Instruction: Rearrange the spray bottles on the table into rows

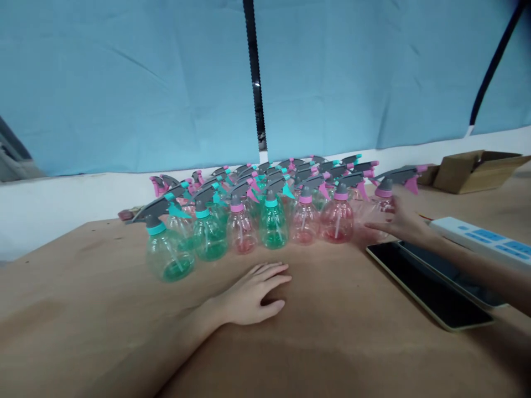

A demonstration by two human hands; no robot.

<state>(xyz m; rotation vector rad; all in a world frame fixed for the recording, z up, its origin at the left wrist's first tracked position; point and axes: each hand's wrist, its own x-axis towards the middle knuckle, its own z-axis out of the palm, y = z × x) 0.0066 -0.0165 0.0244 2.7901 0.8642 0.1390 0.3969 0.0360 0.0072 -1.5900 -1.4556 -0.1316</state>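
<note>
My left hand [253, 296] lies palm down on the wooden table, fingers stretched and slightly apart, holding nothing. At the right end of the front row, my right hand [404, 224] is around the body of a clear pinkish spray bottle [379, 207] with a pink collar and grey trigger head. The thumb crosses its front; some fingers are hidden behind it. Beside it stands a pink spray bottle [338, 221], then another pink one [305, 222]. Further left are a green spray bottle [274, 224], a pink-collared one [241, 229] and two more green ones, the outermost [166, 257] nearest me.
Several more spray bottles crowd behind the front row. Two dark-screened flat devices, the nearer a tablet-like slab [431, 287], lie at right beside a white-and-blue box [485, 237]. An open cardboard box [464, 172] stands at back right. A blue sheet [124, 83] hangs behind the table.
</note>
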